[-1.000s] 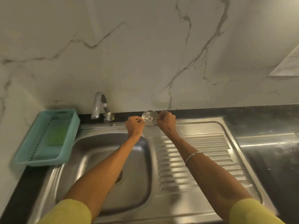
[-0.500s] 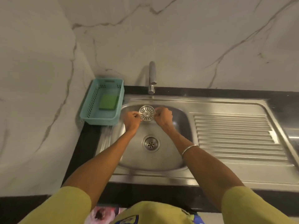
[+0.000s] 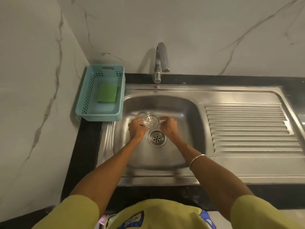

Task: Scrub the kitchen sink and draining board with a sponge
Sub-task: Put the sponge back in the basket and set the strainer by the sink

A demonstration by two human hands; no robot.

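My left hand (image 3: 137, 128) and right hand (image 3: 169, 128) pinch the strainer (image 3: 151, 121) over the drain (image 3: 156, 138); a wet, slipping fingertip hold could drop it clattering into the sink (image 3: 184, 113).

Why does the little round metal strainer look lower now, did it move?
Yes. Both hands carried the strainer down from beside the tap to just above the drain hole in the sink.

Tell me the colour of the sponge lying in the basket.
Green; the sponge lies in the light blue basket, seen in the head view.
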